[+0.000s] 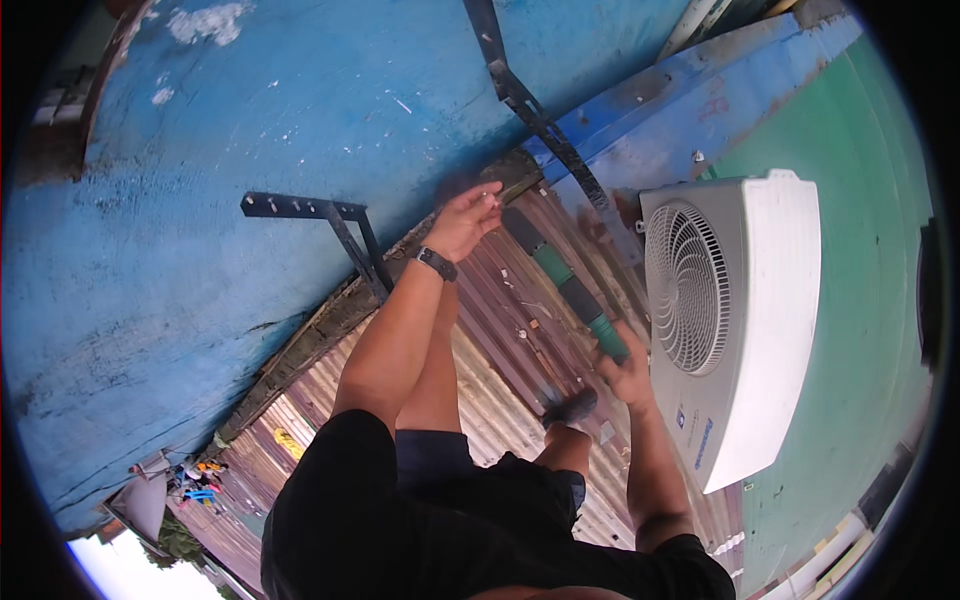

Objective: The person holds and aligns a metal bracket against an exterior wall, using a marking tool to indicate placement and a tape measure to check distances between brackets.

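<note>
My left hand (468,222) is raised near the blue wall, between two black metal brackets. Its fingers are pinched together at the tips, with perhaps a small pale piece there, too small to name. In my right hand (628,372) is the near end of a long green-and-black power tool (568,284), which slants up and left over the metal roofing. The left bracket (290,206) juts from the wall with several bolts along its arm. The other bracket (548,128) stands farther right, its lower part reaching toward the roofing.
A white outdoor air-conditioner unit (775,320) with a round fan grille stands close by my right hand. Underfoot lies corrugated metal roofing (490,400) with small debris. A green panel (850,300) rises at right. Colourful items (200,485) lie at the lower left.
</note>
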Available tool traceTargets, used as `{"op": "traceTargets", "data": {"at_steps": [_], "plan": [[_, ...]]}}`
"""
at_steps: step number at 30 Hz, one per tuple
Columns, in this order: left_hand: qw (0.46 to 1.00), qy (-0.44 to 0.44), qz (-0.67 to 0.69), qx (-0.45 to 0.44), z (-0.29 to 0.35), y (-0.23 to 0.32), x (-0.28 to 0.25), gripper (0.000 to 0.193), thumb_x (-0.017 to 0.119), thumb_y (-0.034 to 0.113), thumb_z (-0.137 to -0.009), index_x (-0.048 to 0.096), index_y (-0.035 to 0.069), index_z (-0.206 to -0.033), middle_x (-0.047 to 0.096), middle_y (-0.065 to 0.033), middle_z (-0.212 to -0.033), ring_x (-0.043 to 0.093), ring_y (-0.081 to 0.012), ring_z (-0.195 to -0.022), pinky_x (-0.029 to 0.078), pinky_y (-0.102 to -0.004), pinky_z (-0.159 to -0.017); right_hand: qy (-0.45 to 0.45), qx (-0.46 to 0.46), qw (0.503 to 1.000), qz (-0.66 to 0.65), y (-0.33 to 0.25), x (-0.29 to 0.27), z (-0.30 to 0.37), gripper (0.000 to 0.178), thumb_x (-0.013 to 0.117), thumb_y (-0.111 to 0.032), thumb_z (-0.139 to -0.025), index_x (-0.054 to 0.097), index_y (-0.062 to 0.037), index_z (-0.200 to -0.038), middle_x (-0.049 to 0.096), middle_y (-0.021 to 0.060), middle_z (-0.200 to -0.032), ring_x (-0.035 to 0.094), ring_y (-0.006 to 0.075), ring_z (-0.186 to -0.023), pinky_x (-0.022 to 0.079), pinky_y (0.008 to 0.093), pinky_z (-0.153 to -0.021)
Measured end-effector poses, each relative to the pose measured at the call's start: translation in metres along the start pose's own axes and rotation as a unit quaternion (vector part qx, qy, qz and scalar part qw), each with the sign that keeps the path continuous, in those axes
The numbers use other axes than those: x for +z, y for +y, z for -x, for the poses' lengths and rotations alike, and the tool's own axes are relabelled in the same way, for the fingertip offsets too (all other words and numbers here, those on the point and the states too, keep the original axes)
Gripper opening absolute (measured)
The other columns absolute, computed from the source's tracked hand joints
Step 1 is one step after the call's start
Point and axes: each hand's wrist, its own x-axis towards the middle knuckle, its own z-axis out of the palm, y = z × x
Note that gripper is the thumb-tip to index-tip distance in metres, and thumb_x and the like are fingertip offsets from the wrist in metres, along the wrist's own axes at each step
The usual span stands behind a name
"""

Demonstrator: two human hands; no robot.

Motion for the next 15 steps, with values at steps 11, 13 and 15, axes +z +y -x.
{"op": "traceTargets", "data": {"at_steps": [11, 13, 15], "plan": [[0.997, 0.046, 0.018, -0.066, -0.079, -0.032, 0.001, 0.043, 0.050, 0.025, -0.108, 0.048, 0.011, -0.149, 0.063, -0.0041, -0.124, 0.061, -0.0200, -0.109, 0.051, -0.0405, -0.091, 0.090, 0.028, 0.995, -0.036, 0.087, 0.036, -0.078, 0.022, 0.070, -0.010, -0.092, 0.057, -0.0029, -0.107, 0.059, 0.0019, -0.082, 0.057, 0.0091, -0.069, 0.047, 0.0254, -0.061], [0.995, 0.085, 0.018, -0.045, -0.121, -0.043, -0.005, 0.041, 0.050, 0.024, -0.108, 0.050, 0.010, -0.146, 0.062, -0.0049, -0.123, 0.061, -0.0208, -0.107, 0.052, -0.0403, -0.091, 0.091, 0.031, 0.993, -0.062, 0.111, 0.053, -0.119, 0.021, 0.068, -0.007, -0.092, 0.055, -0.0030, -0.108, 0.058, 0.0016, -0.081, 0.057, 0.0089, -0.069, 0.047, 0.0253, -0.060], [0.993, 0.115, -0.004, 0.000, -0.170, -0.056, -0.033, 0.043, 0.051, 0.025, -0.107, 0.049, 0.007, -0.147, 0.062, -0.0060, -0.122, 0.060, -0.0199, -0.106, 0.050, -0.0383, -0.094, 0.106, -0.015, 0.992, -0.073, 0.148, 0.070, -0.164, 0.017, 0.063, -0.004, -0.094, 0.053, -0.0032, -0.106, 0.055, 0.0011, -0.076, 0.057, 0.0094, -0.065, 0.047, 0.0258, -0.055]]}}
